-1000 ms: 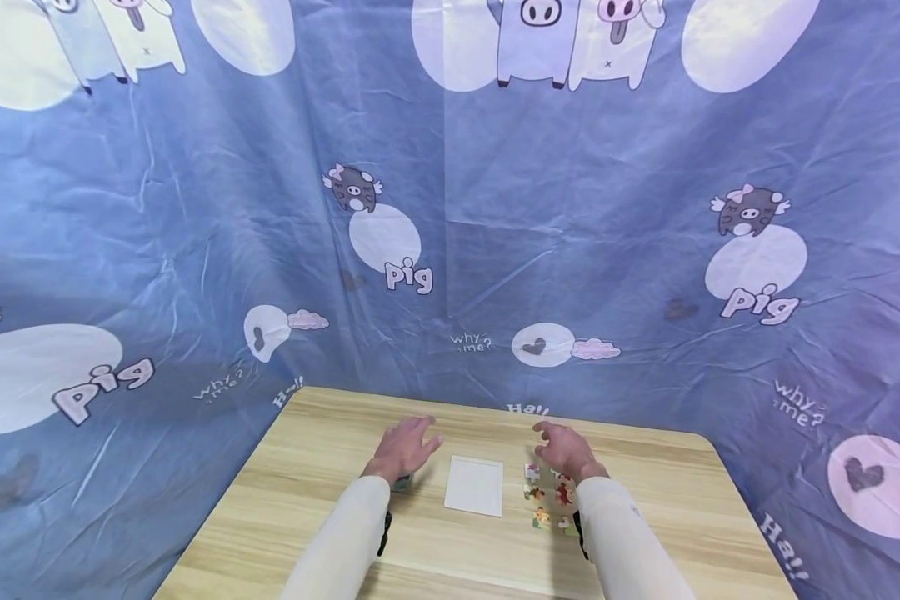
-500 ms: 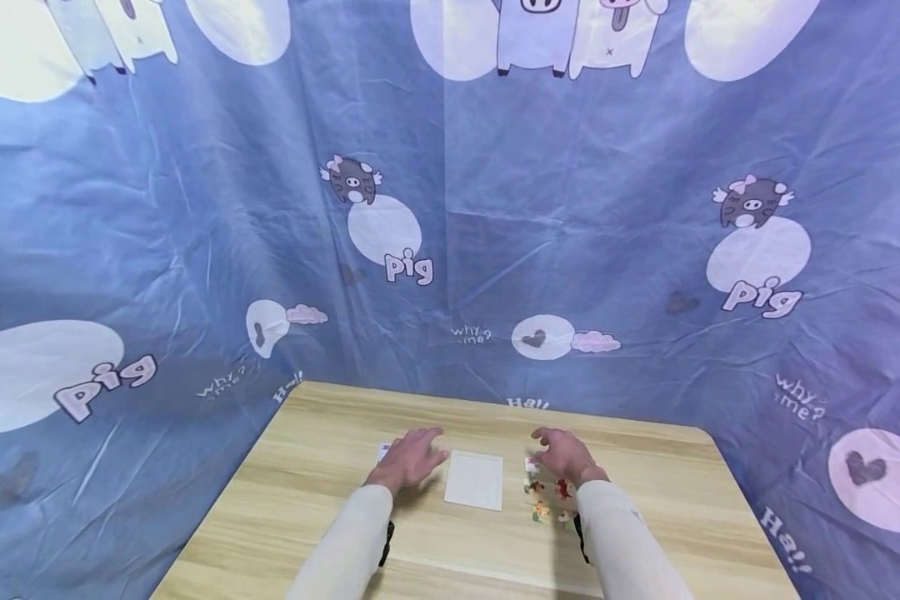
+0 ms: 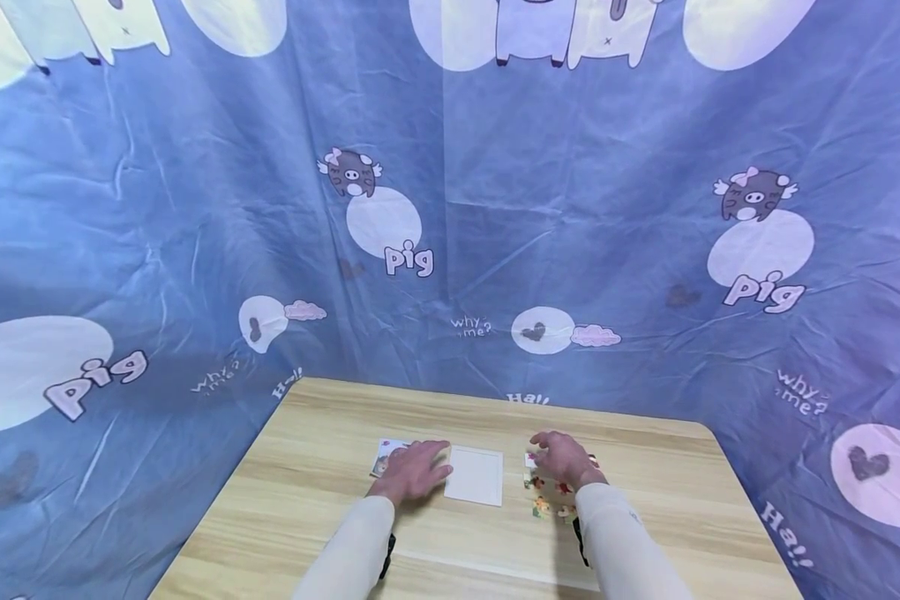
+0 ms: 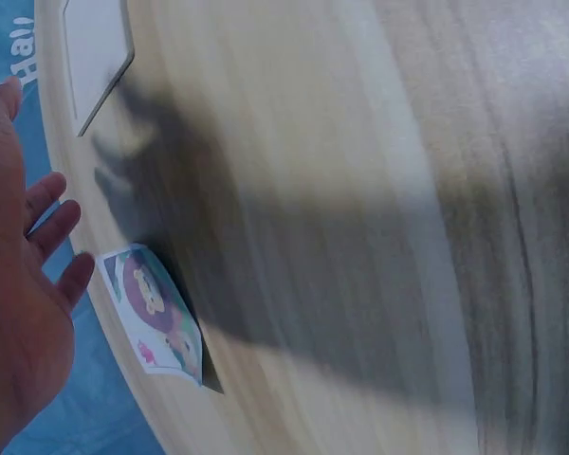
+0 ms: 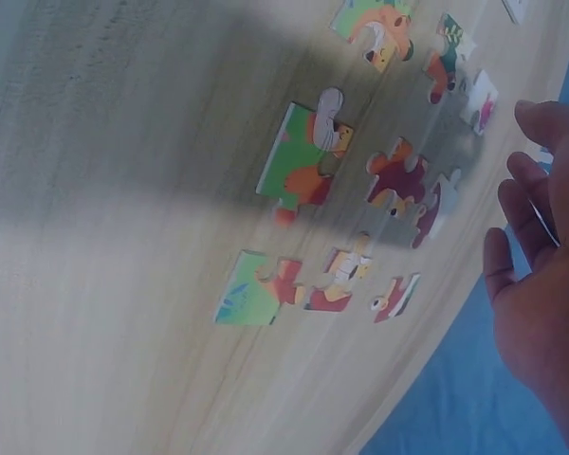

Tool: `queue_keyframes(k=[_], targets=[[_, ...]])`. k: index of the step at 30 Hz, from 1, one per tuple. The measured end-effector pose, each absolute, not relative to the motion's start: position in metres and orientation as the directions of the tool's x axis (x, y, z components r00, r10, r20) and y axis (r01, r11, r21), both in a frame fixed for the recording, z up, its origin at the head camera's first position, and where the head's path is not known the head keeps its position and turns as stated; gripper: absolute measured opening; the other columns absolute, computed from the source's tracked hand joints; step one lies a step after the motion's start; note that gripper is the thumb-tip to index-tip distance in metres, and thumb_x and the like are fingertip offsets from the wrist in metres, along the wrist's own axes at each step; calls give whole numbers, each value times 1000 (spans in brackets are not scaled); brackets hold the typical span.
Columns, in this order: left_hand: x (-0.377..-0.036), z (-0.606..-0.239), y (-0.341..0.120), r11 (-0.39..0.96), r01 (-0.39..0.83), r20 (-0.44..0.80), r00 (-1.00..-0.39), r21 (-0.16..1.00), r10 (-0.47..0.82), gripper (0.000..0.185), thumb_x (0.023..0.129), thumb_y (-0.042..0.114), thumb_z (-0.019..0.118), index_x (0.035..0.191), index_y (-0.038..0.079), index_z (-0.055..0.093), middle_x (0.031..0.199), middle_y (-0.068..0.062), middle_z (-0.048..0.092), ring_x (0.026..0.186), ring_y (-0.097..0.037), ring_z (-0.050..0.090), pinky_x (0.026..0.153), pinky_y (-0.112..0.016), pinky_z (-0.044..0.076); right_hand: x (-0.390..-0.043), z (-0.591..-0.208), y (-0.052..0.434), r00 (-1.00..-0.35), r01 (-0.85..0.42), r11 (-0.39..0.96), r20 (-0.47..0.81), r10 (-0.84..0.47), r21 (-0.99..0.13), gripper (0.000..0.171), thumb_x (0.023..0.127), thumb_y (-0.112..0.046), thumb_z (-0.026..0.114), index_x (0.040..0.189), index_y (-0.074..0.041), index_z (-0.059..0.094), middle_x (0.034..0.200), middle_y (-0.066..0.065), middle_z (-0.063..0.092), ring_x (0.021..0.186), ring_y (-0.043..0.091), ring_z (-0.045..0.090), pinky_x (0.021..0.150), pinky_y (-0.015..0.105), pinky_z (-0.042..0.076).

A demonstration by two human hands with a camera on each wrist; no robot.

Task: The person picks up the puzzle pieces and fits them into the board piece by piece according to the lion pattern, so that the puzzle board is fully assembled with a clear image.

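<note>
My left hand (image 3: pixel 415 472) hovers with loosely spread fingers between a small picture card (image 3: pixel 385 455) and a flat white puzzle tray (image 3: pixel 475 477). In the left wrist view the card (image 4: pixel 152 313) shows a cartoon animal, and a corner of the tray (image 4: pixel 100 52) appears at the top. My right hand (image 3: pixel 567 460) is held over the far part of a group of jigsaw pieces, its fingers relaxed and holding nothing. Several loose pieces lie apart in the right wrist view, among them a green-edged piece (image 5: pixel 303 161) and a dark red piece (image 5: pixel 396 180).
A light wooden table (image 3: pixel 307 500) carries everything. Blue cloth (image 3: pixel 495 208) with pig prints hangs behind its far edge and along both sides. The white tray lies between the card and the pieces.
My left hand has come nearer and slightly right, uncovering the picture card. My right hand has stayed almost in place. The head view has tilted down a little.
</note>
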State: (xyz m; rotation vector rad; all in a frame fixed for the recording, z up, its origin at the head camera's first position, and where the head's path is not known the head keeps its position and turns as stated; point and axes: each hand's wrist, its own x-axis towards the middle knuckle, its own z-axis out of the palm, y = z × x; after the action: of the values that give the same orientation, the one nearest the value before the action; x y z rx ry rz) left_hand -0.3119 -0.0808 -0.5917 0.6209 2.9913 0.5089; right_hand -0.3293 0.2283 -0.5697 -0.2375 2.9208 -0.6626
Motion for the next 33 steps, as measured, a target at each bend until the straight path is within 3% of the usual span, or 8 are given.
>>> queue_keyframes(k=[4, 11, 26, 33], targets=[[-309, -596, -80, 858, 387, 22, -915, 338, 404, 52, 88, 49, 43, 134, 26, 38, 136, -1, 45, 122, -27, 42, 95, -58, 30, -331, -575, 227, -976, -157, 900, -73, -203, -407, 37, 80, -18, 62, 117, -14, 59, 113, 11, 59, 99, 28, 57, 79, 45, 47], [-307, -606, -78, 843, 438, 66, -895, 312, 441, 52, 88, 48, 43, 133, 23, 41, 133, -1, 47, 120, -24, 44, 99, -47, 33, -332, -582, 225, -977, -173, 919, -54, -205, -355, 36, 79, -21, 64, 114, -15, 61, 105, 7, 59, 86, 20, 59, 73, 40, 49], [-298, -617, -77, 865, 454, 68, -890, 214, 450, 51, 86, 52, 42, 128, 23, 47, 133, -2, 46, 122, -26, 42, 102, -53, 26, -330, -590, 223, -970, -230, 923, -8, -245, -307, 36, 78, -24, 65, 112, -14, 62, 97, 5, 60, 85, 21, 59, 72, 41, 49], [-295, -621, -74, 881, 441, 81, -898, 171, 433, 50, 86, 53, 42, 126, 24, 48, 135, -1, 43, 122, -23, 41, 102, -51, 27, -330, -596, 223, -968, -247, 932, 16, -252, -264, 22, 79, -25, 64, 100, -18, 65, 98, 4, 58, 88, 22, 58, 72, 41, 48]])
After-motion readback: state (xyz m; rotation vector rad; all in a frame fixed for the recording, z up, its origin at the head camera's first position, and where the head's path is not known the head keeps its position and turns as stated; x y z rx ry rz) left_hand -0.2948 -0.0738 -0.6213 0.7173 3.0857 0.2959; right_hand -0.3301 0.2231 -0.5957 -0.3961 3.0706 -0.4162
